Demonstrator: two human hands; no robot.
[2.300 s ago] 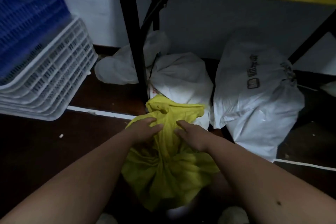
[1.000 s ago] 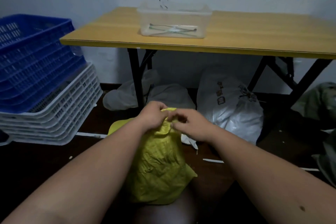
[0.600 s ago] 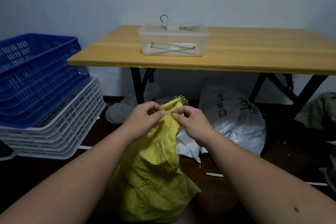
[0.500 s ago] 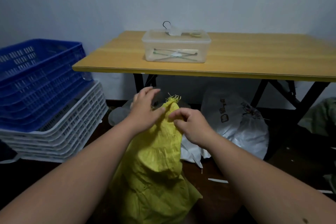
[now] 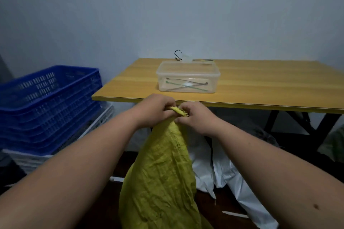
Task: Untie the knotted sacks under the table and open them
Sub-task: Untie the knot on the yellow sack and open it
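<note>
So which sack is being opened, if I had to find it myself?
Start at the yellow-topped table with the clear plastic box on it. Just in front of its near edge, the left hand and right hand pinch the top of the yellow woven sack. The sacks behind it are white; it alone is yellow.

There is a single view, from a wide-angle camera worn on the person's head. It faces forward and slightly down toward a wall and a table (image 5: 260,82), whose top crosses the middle and right of the frame. Both forearms come in from the lower corners, very near the lens, and meet at the centre. Stacked crates (image 5: 46,102) at the left edge look bowed by the lens.
</note>
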